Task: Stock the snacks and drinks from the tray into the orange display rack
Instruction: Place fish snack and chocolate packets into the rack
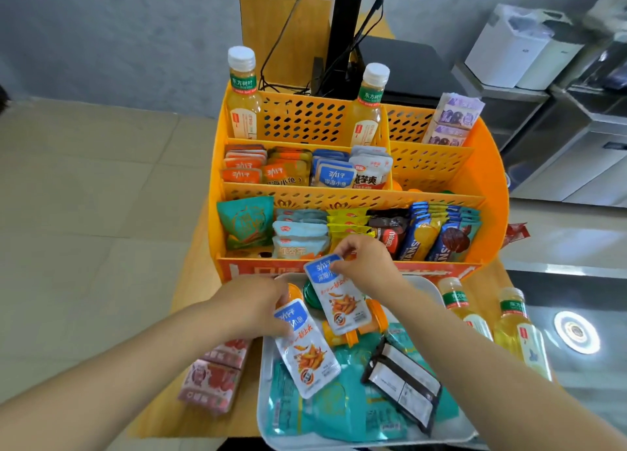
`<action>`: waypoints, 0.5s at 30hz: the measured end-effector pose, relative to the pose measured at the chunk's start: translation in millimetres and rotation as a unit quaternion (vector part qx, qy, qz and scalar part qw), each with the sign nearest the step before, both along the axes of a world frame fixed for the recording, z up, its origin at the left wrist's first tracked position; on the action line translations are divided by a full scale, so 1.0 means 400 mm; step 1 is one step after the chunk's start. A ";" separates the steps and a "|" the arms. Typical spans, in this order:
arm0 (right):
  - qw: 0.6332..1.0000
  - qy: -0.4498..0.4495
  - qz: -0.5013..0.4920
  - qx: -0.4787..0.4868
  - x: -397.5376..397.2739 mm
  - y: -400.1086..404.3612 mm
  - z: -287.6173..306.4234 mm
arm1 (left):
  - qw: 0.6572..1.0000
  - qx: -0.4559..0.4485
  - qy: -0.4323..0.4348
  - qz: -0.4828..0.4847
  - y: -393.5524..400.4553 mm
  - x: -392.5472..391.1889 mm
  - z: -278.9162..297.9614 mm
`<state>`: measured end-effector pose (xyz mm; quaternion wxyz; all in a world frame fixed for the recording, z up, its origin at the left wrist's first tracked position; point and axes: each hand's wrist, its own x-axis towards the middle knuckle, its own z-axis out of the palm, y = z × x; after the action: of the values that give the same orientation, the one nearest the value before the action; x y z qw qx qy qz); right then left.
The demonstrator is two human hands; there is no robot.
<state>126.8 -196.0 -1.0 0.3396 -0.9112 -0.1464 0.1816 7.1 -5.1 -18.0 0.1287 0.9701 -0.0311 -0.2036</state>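
each hand, left hand [258, 309] and right hand [364, 264], pinches a blue fish packet [339, 297] by its top edge; either may slip short of the orange display rack [488, 165].

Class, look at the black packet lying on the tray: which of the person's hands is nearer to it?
Right. The right hand, pinching a blue-topped fish packet, is above the black packet; the left hand, gripping another packet, is farther off to its left.

Two bare, sleeveless forearms [142, 355]
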 end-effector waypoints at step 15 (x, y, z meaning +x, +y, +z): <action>0.961 0.218 0.037 0.167 0.063 0.007 0.106 | 0.860 -0.459 -0.023 0.223 0.014 0.119 0.116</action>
<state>152.1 -193.4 41.3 0.5035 -0.7739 -0.1305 0.3612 54.9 0.4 28.6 0.6008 0.7864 0.0928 -0.1096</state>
